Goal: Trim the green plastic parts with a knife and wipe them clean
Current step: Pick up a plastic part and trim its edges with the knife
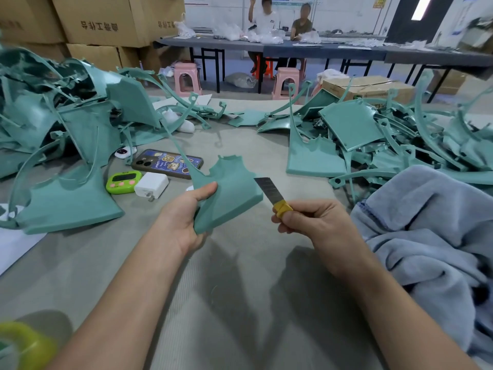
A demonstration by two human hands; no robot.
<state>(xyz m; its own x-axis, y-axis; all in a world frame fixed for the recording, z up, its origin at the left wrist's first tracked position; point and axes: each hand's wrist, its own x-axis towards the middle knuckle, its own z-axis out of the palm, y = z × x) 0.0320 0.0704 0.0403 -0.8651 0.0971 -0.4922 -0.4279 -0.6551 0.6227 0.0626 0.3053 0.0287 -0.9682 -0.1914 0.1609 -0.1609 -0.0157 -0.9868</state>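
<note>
A green plastic part (226,192) is pinched mid-frame by the left hand (184,217); beside it, the right hand (312,218) curls round a utility knife (274,194), blade angled up-left.

Open grey mat (240,303) in front, hemmed by left pile of green parts (66,116), right pile of green parts (400,137), blue towel (426,236) at right, phone (168,162) and timer (123,182) centre-left

Gripping a flat teal-green plastic panel (232,190) in the bare left hand (184,217), thumb laid across the front, fingers tucked behind. Holding a yellow-handled snap-blade knife (270,192) in the right hand (314,220), fingers curled round the handle, blade pointing up beside the panel's right edge, tbh can't tell if touching. Reaching in from the bottom corners with left forearm (128,289) and right forearm (373,289), both bare, angled inward.
</note>
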